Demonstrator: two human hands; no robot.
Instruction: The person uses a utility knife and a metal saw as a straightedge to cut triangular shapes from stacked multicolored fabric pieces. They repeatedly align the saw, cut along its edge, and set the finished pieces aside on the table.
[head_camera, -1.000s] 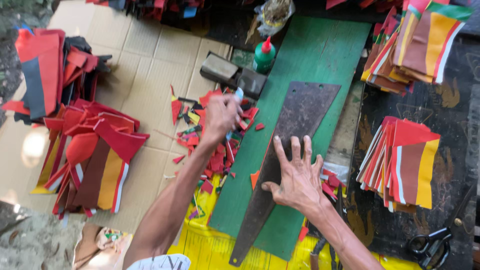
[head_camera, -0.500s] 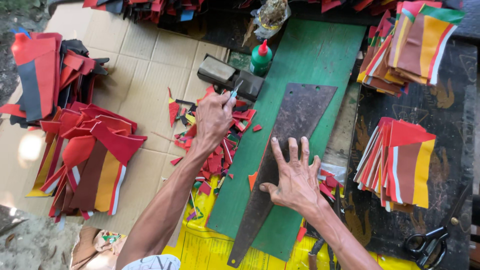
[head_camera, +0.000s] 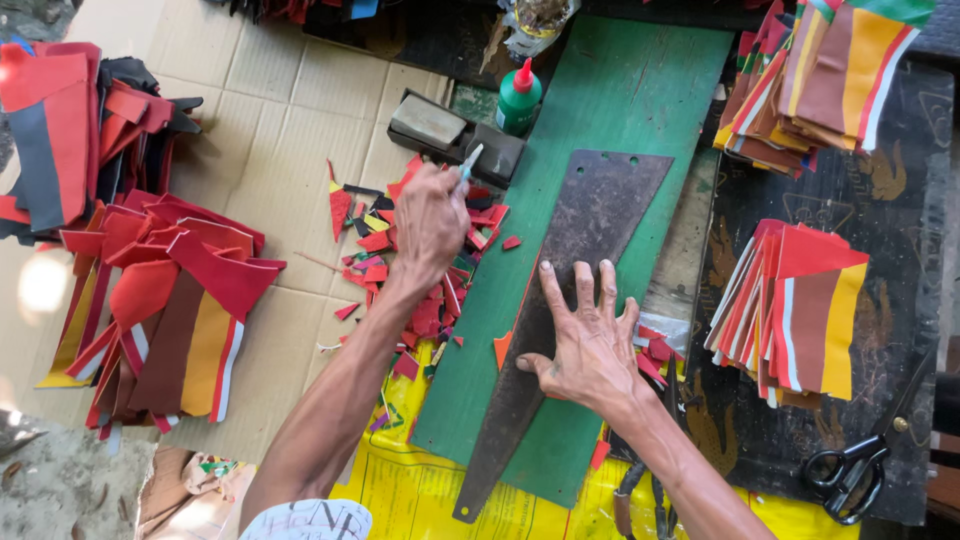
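Rusty metal template (head_camera: 560, 300) pinned flat on a green board (head_camera: 640, 110) by the right hand (head_camera: 585, 345).
Its fingers spread open and press down, seemingly to hold an orange piece (head_camera: 503, 348) peeking out at the template's left edge; the left hand (head_camera: 430, 222), fisted round a small blade (head_camera: 470, 160), hovers over red scraps (head_camera: 420, 290) off the board's left edge; a glue bottle (head_camera: 519, 97) stands at its far corner.

- Flattened cardboard sheets (head_camera: 290, 110), tan, creased, covering the ground at left.
- Bare ground (head_camera: 50, 480), grey and gritty, lower left corner.
- Yellow plastic sheet (head_camera: 420, 495) along the bottom edge.
- Dark patterned mat (head_camera: 900, 200) at right.
- Daylight, bright, with 1 sun patch (head_camera: 42, 285) at left.
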